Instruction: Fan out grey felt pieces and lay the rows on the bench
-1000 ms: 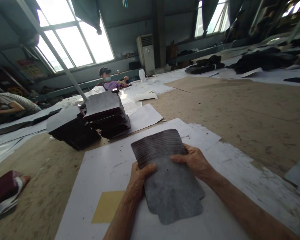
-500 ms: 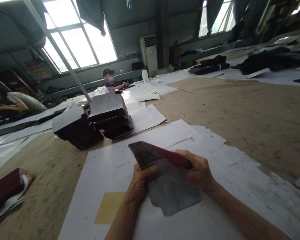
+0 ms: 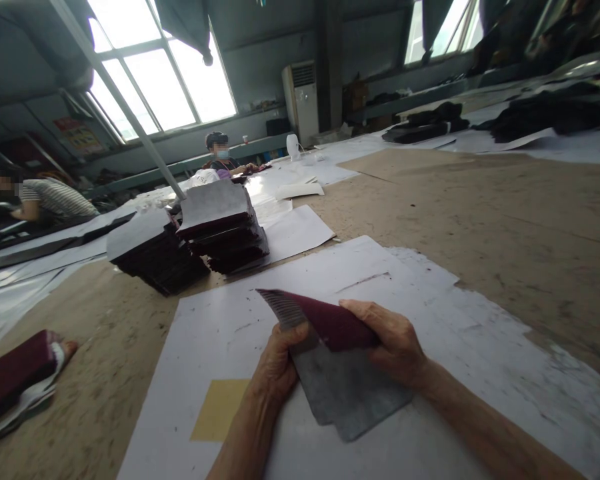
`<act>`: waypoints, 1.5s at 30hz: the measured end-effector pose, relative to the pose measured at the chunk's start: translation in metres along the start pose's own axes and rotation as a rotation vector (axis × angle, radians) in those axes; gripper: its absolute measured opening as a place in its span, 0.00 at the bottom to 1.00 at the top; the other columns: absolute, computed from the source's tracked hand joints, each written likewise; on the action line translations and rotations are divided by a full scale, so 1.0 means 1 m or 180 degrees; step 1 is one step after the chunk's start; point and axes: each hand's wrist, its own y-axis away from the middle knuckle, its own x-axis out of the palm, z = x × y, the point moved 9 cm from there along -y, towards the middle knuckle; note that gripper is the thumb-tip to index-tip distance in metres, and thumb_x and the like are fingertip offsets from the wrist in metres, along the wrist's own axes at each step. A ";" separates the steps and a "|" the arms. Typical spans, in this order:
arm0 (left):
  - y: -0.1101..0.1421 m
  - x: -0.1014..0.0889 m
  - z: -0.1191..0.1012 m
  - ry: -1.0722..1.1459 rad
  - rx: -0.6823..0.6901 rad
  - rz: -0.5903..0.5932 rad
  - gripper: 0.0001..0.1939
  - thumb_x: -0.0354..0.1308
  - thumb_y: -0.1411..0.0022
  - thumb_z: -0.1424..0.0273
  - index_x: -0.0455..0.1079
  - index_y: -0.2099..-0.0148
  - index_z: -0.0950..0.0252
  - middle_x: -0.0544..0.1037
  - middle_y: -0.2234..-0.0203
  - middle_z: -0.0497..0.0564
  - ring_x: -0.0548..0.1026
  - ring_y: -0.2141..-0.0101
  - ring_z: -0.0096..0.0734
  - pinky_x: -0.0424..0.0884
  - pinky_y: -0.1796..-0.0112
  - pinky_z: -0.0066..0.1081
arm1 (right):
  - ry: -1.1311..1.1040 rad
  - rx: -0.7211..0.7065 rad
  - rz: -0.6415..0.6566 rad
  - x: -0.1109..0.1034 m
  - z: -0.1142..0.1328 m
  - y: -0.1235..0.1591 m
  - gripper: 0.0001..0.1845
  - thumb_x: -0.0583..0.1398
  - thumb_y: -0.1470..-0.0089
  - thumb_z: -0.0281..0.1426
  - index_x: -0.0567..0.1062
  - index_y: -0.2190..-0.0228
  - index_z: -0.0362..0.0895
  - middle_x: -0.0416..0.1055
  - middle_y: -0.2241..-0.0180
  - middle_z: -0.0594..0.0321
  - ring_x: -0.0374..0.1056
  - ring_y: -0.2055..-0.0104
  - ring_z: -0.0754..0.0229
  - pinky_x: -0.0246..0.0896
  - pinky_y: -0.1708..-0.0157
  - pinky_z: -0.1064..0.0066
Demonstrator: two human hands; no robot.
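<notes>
A fanned bundle of thin cut leather pieces (image 3: 340, 373), grey on the back and maroon on the face, is held low in the middle of the view. My left hand (image 3: 277, 367) grips its left edge with the thumb on top. My right hand (image 3: 393, 340) holds the right edge and bends the top pieces over, showing the maroon side. The bundle's lower end rests on a large white paper sheet (image 3: 430, 313).
Two dark stacks of similar pieces (image 3: 155, 253) (image 3: 225, 227) stand beyond the sheet. A yellow square (image 3: 220, 410) lies on the paper at lower left. A maroon bundle (image 3: 15, 373) lies at far left. Two other people sit at the back left. Brown board spreads to the right.
The bundle lay flat with its grey back up; my right hand has since curled the far end over toward me, exposing the maroon face.
</notes>
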 end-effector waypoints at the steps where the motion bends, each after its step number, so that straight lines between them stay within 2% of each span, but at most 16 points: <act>1: 0.000 -0.001 0.000 -0.0064 0.0013 -0.0019 0.16 0.66 0.61 0.70 0.73 0.66 0.70 0.77 0.74 0.53 0.73 0.75 0.34 0.69 0.73 0.32 | -0.0031 0.0118 0.0101 0.001 -0.003 -0.001 0.18 0.64 0.62 0.32 0.77 0.63 0.46 0.74 0.60 0.60 0.68 0.56 0.48 0.63 0.51 0.58; 4: 0.002 -0.009 -0.007 -0.0285 0.0197 -0.0169 0.10 0.68 0.62 0.75 0.72 0.74 0.71 0.74 0.80 0.47 0.69 0.79 0.25 0.65 0.76 0.24 | -0.0162 0.0500 0.0531 0.010 -0.013 -0.002 0.17 0.61 0.58 0.34 0.76 0.65 0.38 0.75 0.69 0.55 0.71 0.69 0.48 0.71 0.69 0.58; 6: 0.002 -0.012 -0.012 -0.0347 0.0318 -0.0222 0.09 0.68 0.64 0.78 0.72 0.76 0.71 0.74 0.81 0.45 0.67 0.79 0.22 0.64 0.75 0.22 | -0.0173 0.0533 0.0565 0.011 -0.014 -0.002 0.17 0.60 0.57 0.35 0.76 0.67 0.36 0.74 0.72 0.56 0.71 0.71 0.49 0.70 0.72 0.60; 11: 0.003 -0.002 -0.005 -0.0165 0.0080 0.0032 0.16 0.65 0.61 0.73 0.74 0.64 0.68 0.78 0.72 0.51 0.74 0.73 0.34 0.69 0.70 0.32 | 0.0009 0.0043 -0.0079 -0.001 -0.003 -0.001 0.15 0.63 0.62 0.33 0.77 0.67 0.44 0.74 0.62 0.61 0.67 0.54 0.49 0.61 0.50 0.60; 13: 0.004 0.000 -0.001 -0.0145 -0.0026 0.0085 0.18 0.65 0.60 0.71 0.73 0.62 0.68 0.78 0.70 0.53 0.75 0.72 0.38 0.71 0.69 0.36 | -0.0006 0.0013 -0.0126 -0.002 -0.003 -0.001 0.18 0.64 0.63 0.32 0.77 0.65 0.45 0.73 0.60 0.61 0.65 0.52 0.49 0.58 0.47 0.60; 16: 0.004 -0.005 -0.003 -0.0309 0.0038 -0.0040 0.13 0.67 0.60 0.72 0.73 0.68 0.70 0.77 0.76 0.51 0.73 0.76 0.33 0.69 0.73 0.30 | -0.0142 0.0373 0.0219 0.003 -0.013 -0.004 0.19 0.63 0.62 0.33 0.75 0.63 0.41 0.75 0.67 0.57 0.71 0.65 0.48 0.70 0.64 0.58; 19: 0.004 -0.012 -0.008 -0.0402 0.0232 -0.0120 0.11 0.69 0.63 0.76 0.73 0.74 0.71 0.75 0.80 0.48 0.70 0.78 0.27 0.66 0.76 0.25 | -0.0297 0.0668 0.0674 0.011 -0.020 -0.004 0.19 0.61 0.62 0.35 0.75 0.67 0.36 0.74 0.73 0.54 0.71 0.72 0.48 0.70 0.74 0.60; 27: 0.003 0.001 -0.006 0.0118 0.0118 0.0170 0.13 0.65 0.61 0.75 0.74 0.67 0.68 0.78 0.73 0.50 0.74 0.74 0.32 0.70 0.70 0.31 | 0.0097 -0.0095 -0.0003 0.001 -0.001 -0.001 0.17 0.64 0.65 0.31 0.79 0.67 0.44 0.75 0.64 0.63 0.69 0.58 0.51 0.61 0.52 0.64; 29: 0.004 0.007 -0.005 0.0219 0.0057 0.0305 0.15 0.64 0.60 0.73 0.74 0.64 0.69 0.78 0.72 0.53 0.74 0.73 0.34 0.71 0.69 0.33 | 0.0143 -0.0198 -0.0073 -0.001 0.003 -0.001 0.18 0.64 0.65 0.30 0.79 0.66 0.45 0.75 0.64 0.63 0.69 0.59 0.52 0.61 0.52 0.64; 31: 0.005 0.008 -0.004 0.0169 0.0019 0.0321 0.18 0.65 0.60 0.71 0.74 0.62 0.71 0.77 0.72 0.56 0.74 0.73 0.37 0.70 0.69 0.35 | -0.0146 0.0280 0.0068 0.000 -0.008 -0.002 0.18 0.65 0.65 0.31 0.78 0.66 0.44 0.75 0.67 0.61 0.70 0.64 0.51 0.66 0.59 0.62; 33: 0.003 0.002 -0.002 -0.0102 0.0016 0.0172 0.17 0.66 0.62 0.71 0.75 0.66 0.73 0.77 0.75 0.55 0.73 0.74 0.36 0.69 0.71 0.33 | -0.0788 0.1170 0.0505 0.013 -0.027 0.002 0.19 0.66 0.65 0.34 0.77 0.67 0.41 0.75 0.70 0.58 0.71 0.68 0.49 0.68 0.66 0.60; 35: -0.002 -0.005 -0.003 -0.0406 0.0138 0.0023 0.13 0.67 0.64 0.72 0.75 0.71 0.72 0.75 0.79 0.52 0.70 0.77 0.32 0.66 0.73 0.29 | -0.1210 0.1629 0.0826 0.023 -0.032 0.008 0.19 0.66 0.64 0.38 0.77 0.68 0.39 0.75 0.70 0.55 0.71 0.68 0.46 0.68 0.66 0.58; 38: -0.007 -0.004 -0.013 -0.0486 0.0499 0.0055 0.11 0.67 0.67 0.74 0.75 0.75 0.72 0.74 0.80 0.50 0.69 0.76 0.31 0.65 0.73 0.28 | -0.0273 0.1105 0.0187 0.003 -0.024 0.005 0.16 0.64 0.62 0.42 0.76 0.74 0.41 0.74 0.73 0.57 0.71 0.68 0.44 0.69 0.66 0.59; 42: -0.006 0.012 -0.014 -0.0169 0.0453 0.0303 0.17 0.67 0.67 0.68 0.75 0.70 0.70 0.75 0.78 0.54 0.72 0.72 0.39 0.68 0.69 0.34 | 0.0796 -0.0704 -0.0518 -0.009 0.019 0.010 0.13 0.60 0.57 0.39 0.79 0.69 0.47 0.74 0.62 0.59 0.68 0.57 0.45 0.62 0.51 0.62; 43: -0.005 0.017 -0.011 -0.0017 0.0337 0.0416 0.20 0.67 0.66 0.67 0.75 0.67 0.71 0.76 0.76 0.55 0.73 0.72 0.41 0.68 0.68 0.36 | 0.0751 -0.0874 -0.0526 -0.009 0.021 0.010 0.15 0.60 0.57 0.38 0.79 0.65 0.48 0.73 0.59 0.61 0.68 0.55 0.46 0.60 0.49 0.62; 45: -0.002 0.022 -0.005 0.0216 0.0100 0.0503 0.24 0.67 0.66 0.66 0.74 0.63 0.72 0.76 0.74 0.58 0.73 0.71 0.42 0.69 0.68 0.38 | 0.0518 -0.0435 -0.0370 -0.009 0.007 0.003 0.18 0.62 0.60 0.37 0.78 0.63 0.47 0.74 0.60 0.60 0.69 0.57 0.45 0.61 0.50 0.60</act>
